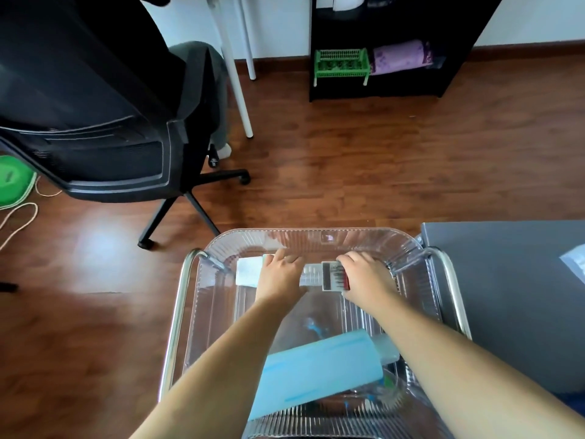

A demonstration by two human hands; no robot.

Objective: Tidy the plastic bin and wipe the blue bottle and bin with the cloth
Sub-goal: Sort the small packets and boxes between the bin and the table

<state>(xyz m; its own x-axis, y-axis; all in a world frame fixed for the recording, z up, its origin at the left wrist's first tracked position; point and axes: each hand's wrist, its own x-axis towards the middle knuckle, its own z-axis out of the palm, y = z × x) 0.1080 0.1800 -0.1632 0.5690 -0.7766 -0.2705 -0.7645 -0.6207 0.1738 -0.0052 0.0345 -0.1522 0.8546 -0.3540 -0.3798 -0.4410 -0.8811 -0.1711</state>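
Wooden floorboards (332, 172) fill the room. At the far left lie a green round lid (11, 182) and a loop of pale cord (19, 217), then a black office chair (110, 128) whose wheeled base reaches toward the bin's left corner. White table legs (237, 74) stand behind it.

Lower down, a clear plastic bin (316, 232) sits inside a metal frame (177, 312), its rails running just outside both side walls. The left hand (278, 275) reaches to the bin's far end with fingers laid fairly flat on a white box (248, 272); whether the thumb hooks under it I cannot tell. Just beside it, the right hand (364, 274) curls its fingers over the far edge of a dark-and-red pack (332, 275), thumb on the near edge, gripping it. The two packets touch end to end.

Between the forearms at the near end, the blue bottle (316, 372) lies tilted on its side, pale cap toward the right wall. Bare bin floor separates bottle and hands.

Beyond stands a black shelf (380, 90) with a green basket (342, 63) and a purple roll (400, 57). A grey surface (506, 280) abuts the frame's right rail.
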